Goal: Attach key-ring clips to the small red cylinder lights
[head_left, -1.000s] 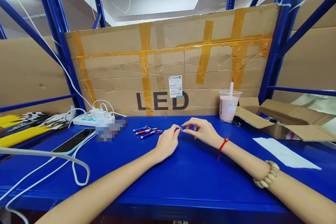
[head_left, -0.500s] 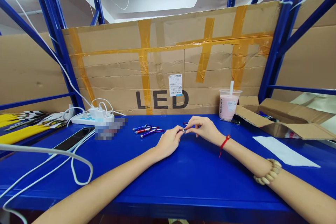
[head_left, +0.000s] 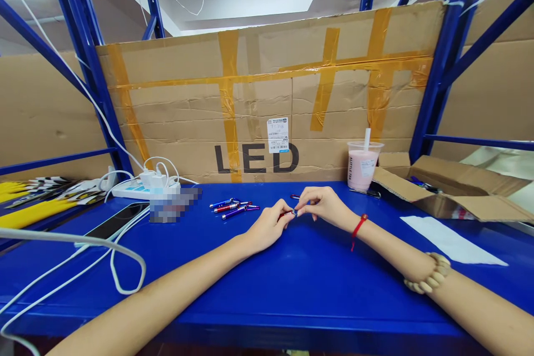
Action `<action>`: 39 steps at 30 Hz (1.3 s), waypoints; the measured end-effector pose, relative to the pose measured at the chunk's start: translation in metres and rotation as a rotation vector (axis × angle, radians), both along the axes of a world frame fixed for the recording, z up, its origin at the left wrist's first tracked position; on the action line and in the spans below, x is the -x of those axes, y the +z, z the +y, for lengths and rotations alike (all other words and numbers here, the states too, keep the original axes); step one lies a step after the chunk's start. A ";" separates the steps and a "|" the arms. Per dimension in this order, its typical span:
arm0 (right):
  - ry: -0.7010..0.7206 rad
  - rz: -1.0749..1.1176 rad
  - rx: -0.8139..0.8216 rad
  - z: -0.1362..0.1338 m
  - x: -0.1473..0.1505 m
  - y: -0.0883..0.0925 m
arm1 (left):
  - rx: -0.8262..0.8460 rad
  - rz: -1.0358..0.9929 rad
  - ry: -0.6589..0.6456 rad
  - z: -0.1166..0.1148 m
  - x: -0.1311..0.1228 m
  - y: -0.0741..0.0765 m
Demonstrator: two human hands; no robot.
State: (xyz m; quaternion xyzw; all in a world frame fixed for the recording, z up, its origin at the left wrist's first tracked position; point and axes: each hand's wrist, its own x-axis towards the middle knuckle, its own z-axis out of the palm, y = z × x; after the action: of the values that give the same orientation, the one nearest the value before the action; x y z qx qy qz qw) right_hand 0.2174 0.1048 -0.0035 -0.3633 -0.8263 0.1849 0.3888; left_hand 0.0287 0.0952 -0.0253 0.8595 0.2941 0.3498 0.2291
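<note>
My left hand (head_left: pixel 267 228) is closed, its fingertips pinching a small dark red piece with a shiny metal end (head_left: pixel 294 213). Most of that piece is hidden by the fingers. Thumb and forefinger of my right hand (head_left: pixel 325 203) pinch at the metal end, so the two hands nearly meet just above the table; what exactly they grip is too small to tell. Left of my hands lie a blue penlight-like tube (head_left: pixel 223 203), a red one (head_left: pixel 225 208) and a purple one (head_left: pixel 234 213), with small clips at their ends. Behind my right fingers a small red clip (head_left: pixel 295 196) partly shows.
On the blue table (head_left: pixel 317 289), a phone (head_left: pixel 114 224), white cables and a power strip (head_left: pixel 129 188) occupy the left. A pink drink cup (head_left: pixel 362 169), an open cardboard box (head_left: pixel 442 186) and white paper (head_left: pixel 453 240) sit right. A cardboard wall (head_left: pixel 187 117) stands behind.
Both hands have shifted very slightly, still pinching together. The metal end between the fingertips has moved a little to the right and down.
</note>
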 end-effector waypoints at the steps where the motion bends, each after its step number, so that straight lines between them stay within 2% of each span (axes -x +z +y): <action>1: -0.002 0.004 0.016 -0.001 0.000 0.000 | -0.004 0.005 -0.004 0.000 0.000 0.000; 9: -0.041 -0.001 0.138 -0.004 0.003 0.003 | -0.053 -0.058 -0.033 -0.004 0.000 0.004; 21: -0.050 0.018 0.217 -0.011 0.008 0.006 | -0.126 -0.024 0.096 -0.004 0.000 0.006; 26: -0.073 0.043 0.337 -0.012 0.009 0.007 | -0.152 -0.008 0.126 -0.004 0.000 0.005; 32: -0.078 0.029 0.497 -0.010 0.007 0.008 | -0.167 -0.022 0.100 -0.004 0.000 0.003; 39: -0.073 0.007 0.525 -0.009 0.003 0.009 | -0.150 -0.007 0.112 -0.004 -0.001 0.004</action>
State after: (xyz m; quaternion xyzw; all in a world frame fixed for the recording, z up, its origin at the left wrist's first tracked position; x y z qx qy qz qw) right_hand 0.2141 0.0956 0.0054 -0.4805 -0.7351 0.3799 0.2904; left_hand 0.0293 0.0910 -0.0217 0.8552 0.3140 0.3859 0.1452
